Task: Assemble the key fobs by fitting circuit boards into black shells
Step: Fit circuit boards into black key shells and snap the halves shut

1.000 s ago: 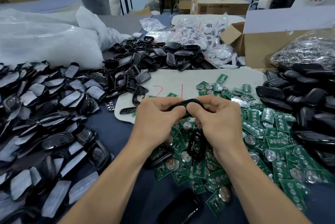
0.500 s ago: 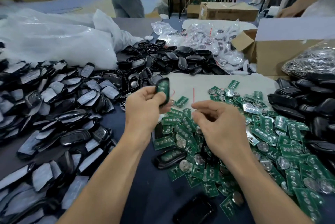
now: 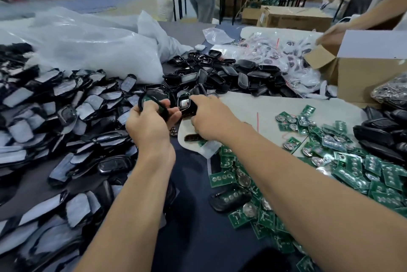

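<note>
My left hand [image 3: 149, 124] grips a black shell with a green circuit board in it [image 3: 152, 99], held up over the table's middle left. My right hand [image 3: 209, 117] has reached across beside it and its fingers curl round another black shell piece [image 3: 186, 104] at the edge of the shell heap [image 3: 231, 75]. Green circuit boards [image 3: 330, 161] with coin cells lie scattered to the right. One shell with a board in it [image 3: 229, 200] lies flat near my right forearm.
Foil-backed black covers [image 3: 55, 117] pile up on the left. A big clear plastic bag [image 3: 88, 47] lies behind them. More black shells [image 3: 383, 130] stack at the right, beside a cardboard box [image 3: 363, 69]. Bagged parts [image 3: 282, 51] sit at the back. A person stands beyond the table.
My left hand has carried the fitted shell up and left. My right hand left the board pile and moved forward to a black shell piece. The camera has tilted leftward.
</note>
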